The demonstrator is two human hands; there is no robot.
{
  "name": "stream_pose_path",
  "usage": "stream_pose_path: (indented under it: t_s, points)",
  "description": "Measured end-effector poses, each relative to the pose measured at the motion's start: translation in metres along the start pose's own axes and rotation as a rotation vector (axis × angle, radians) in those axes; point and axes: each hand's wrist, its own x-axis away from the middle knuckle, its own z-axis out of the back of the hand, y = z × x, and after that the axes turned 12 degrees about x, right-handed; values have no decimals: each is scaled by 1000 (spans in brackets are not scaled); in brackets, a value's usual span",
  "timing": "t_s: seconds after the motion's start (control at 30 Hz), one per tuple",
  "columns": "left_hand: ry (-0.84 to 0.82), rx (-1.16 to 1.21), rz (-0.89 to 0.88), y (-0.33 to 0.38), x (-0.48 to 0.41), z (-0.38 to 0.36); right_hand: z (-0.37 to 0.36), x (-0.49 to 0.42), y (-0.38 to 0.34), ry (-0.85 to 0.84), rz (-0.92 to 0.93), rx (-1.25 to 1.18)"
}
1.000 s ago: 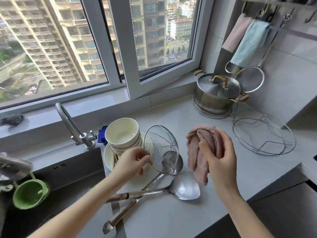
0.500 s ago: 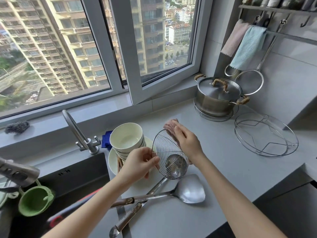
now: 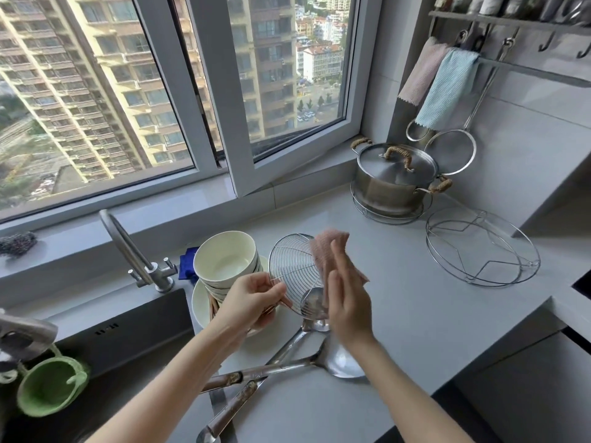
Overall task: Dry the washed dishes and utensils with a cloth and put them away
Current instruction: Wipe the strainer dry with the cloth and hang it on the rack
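Note:
A round wire skimmer (image 3: 292, 270) stands tilted on edge over the counter. My left hand (image 3: 252, 298) pinches its left rim. My right hand (image 3: 347, 298) presses a pink cloth (image 3: 329, 251) flat against the skimmer's right side, fingers straight. Behind them a stack of cream bowls (image 3: 225, 262) sits on a cream plate (image 3: 200, 302). In front, a steel spatula (image 3: 339, 362) and a steel ladle (image 3: 256, 388) lie crossed on the counter.
The dark sink (image 3: 105, 343) and tap (image 3: 134, 254) are at left, with a green cup (image 3: 48, 388) hanging there. A lidded steel pot (image 3: 395, 180) and a wire trivet (image 3: 481, 247) stand at the back right. Cloths (image 3: 444, 87) and strainers (image 3: 452, 151) hang from a wall rail.
My right hand brought the pink cloth from beside the skimmer onto its mesh, and it has slid from the top edge down the right side. My left hand keeps its hold on the rim.

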Motion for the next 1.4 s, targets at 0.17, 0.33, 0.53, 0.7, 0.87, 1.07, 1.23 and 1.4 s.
stream_pose_path:
  t_s: [0.17, 0.33, 0.53, 0.7, 0.87, 1.07, 1.23, 1.4]
  points:
    - [-42, 18, -21, 15, 5, 6, 17, -19, -3, -93, -112, -232]
    - [-59, -91, -79, 16, 0, -10, 16, 12, -19, -4, 531, 254]
    - [-111, -258, -232, 8, -3, -17, 17, -33, -40, -82, 417, 476]
    - [-84, -270, -328, 0, 5, -19, 35, -77, -24, -333, -163, 75]
    - [-4, -75, -325, -1, 2, -28, 21, -46, -29, 25, -234, -18]
    - [-23, 250, -235, 5, -1, -40, -3, -2, -34, 235, 143, 301]
    - [-104, 311, -130, 8, 4, -28, 30, -33, -14, 134, -334, -428]
    - [-136, 144, -122, 14, -2, -20, 51, -54, -17, 19, -693, -863]
